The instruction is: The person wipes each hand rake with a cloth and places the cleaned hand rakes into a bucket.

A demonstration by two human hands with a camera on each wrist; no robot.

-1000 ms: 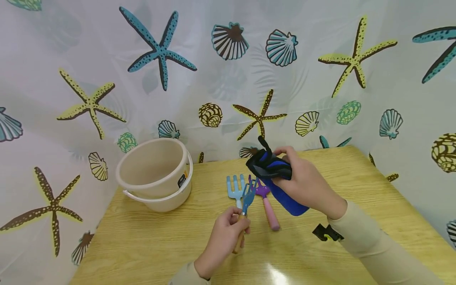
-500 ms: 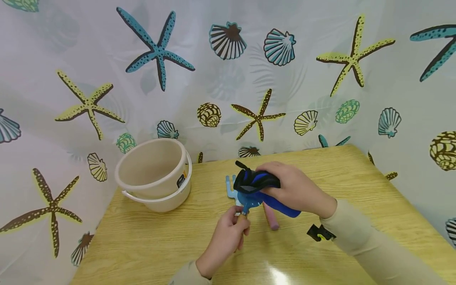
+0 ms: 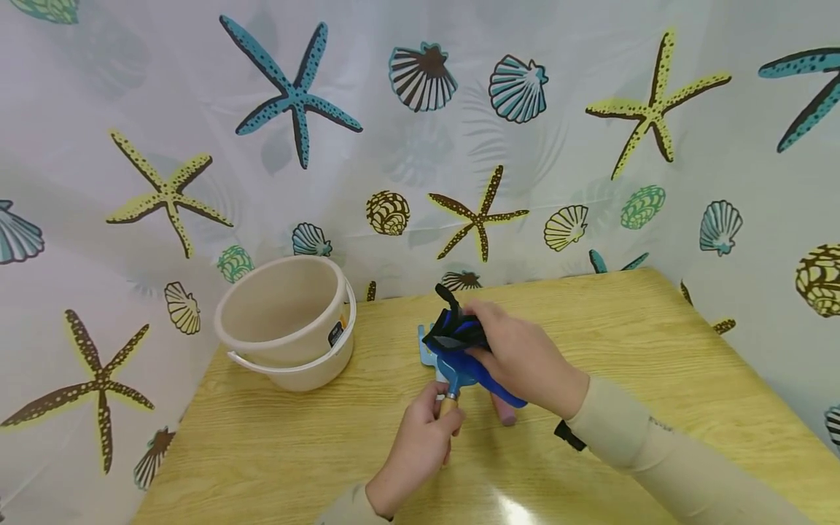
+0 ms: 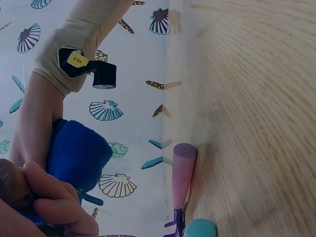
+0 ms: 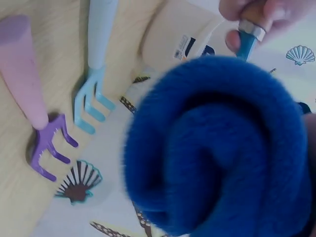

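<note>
My left hand (image 3: 420, 441) grips the wooden handle of a blue garden hand fork (image 3: 454, 373), tines pointing away. With my right hand (image 3: 521, 357) I hold a blue cloth (image 5: 217, 143) with black edging, bunched and folded, against the fork's head. The cloth hides its tines. On the table beneath lie two more hand forks. One is light blue (image 5: 96, 59) and partly covered in the head view. The other is purple with a pink handle (image 3: 504, 410); only its handle shows there, while the right wrist view shows its tines.
A beige bucket (image 3: 262, 351) with a white handle stands at the table's back left. The wood-grain table (image 3: 275, 452) meets a white curtain (image 3: 407, 146) printed with starfish and shells behind and at both sides.
My right hand has brought the cloth left and down onto the fork's head, now covering its tines. The left hand keeps its grip and has barely moved.
</note>
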